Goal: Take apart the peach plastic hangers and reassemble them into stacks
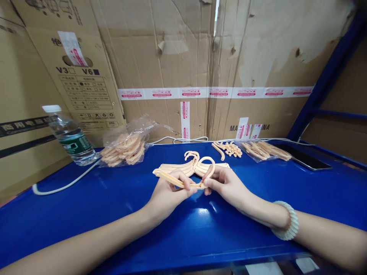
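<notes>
- Left hand grips hanger arm; right hand pinches hanger hook near its base, likely steadying the joint.
- 12 o'clock: grouped hangers, apparently within reach.

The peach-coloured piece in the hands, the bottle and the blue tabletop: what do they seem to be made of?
Peach-coloured piece: probably moulded plastic, smooth with a slight sheen; the even colour and rounded edges suggest it.
Bottle: most likely clear, shiny plastic, judging by its see-through walls.
Blue tabletop: glossy, perhaps painted metal; bright reflections show the gloss, but the base material stays uncertain.
</notes>
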